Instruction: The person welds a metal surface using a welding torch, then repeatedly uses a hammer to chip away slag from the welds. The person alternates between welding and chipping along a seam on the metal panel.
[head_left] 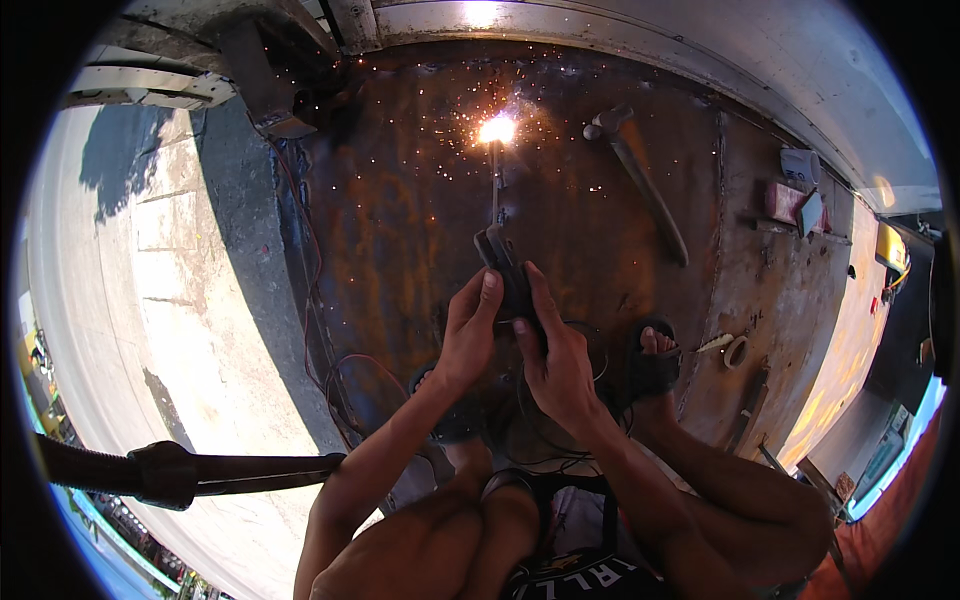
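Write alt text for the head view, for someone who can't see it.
A person's bare left hand and right hand grip a dark holder, whose thin rod points to a white-hot glare scattering sparks over a rusty sheet. A hammer lies to the right; sunlit pavement shows at left.

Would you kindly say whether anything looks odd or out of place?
Protection looks lacking: left hand and right hand hold the rod holder gloveless with sparks flying ahead, and the right sandal leaves toes exposed.

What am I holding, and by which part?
The electrode holder, by its handle, with both the left hand and right hand.
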